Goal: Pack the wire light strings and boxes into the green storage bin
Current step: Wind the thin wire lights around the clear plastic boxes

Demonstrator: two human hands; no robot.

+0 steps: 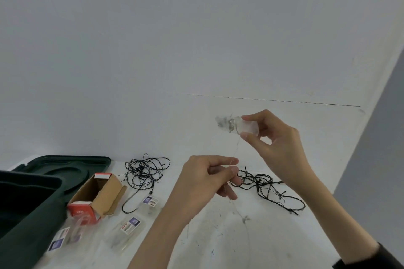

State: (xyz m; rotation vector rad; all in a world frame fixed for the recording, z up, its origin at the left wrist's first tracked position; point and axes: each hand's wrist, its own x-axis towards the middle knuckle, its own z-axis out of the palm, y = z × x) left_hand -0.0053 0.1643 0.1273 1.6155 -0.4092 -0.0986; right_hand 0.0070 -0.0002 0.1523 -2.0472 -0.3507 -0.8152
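My right hand [274, 137] is raised above the table and pinches a small clear battery pack [246, 125] with a wad of thin silver wire light string [225, 123] wound beside it. A fine wire runs down from it to my left hand [209, 179], which pinches the strand between thumb and forefinger. Two tangles of black wire light string lie on the white table: one [145, 171] at the back centre, one [265, 185] under my right forearm. The green storage bin [24, 199] stands at the left edge, with its lid [65, 166] behind it.
An open cardboard box with red ends [98, 196] lies on its side next to the bin. Three clear plastic packs with printed labels [131, 228] [149, 202] [63, 238] lie in front of it. The white table [218, 236] meets a white wall behind; a grey gap opens at the right.
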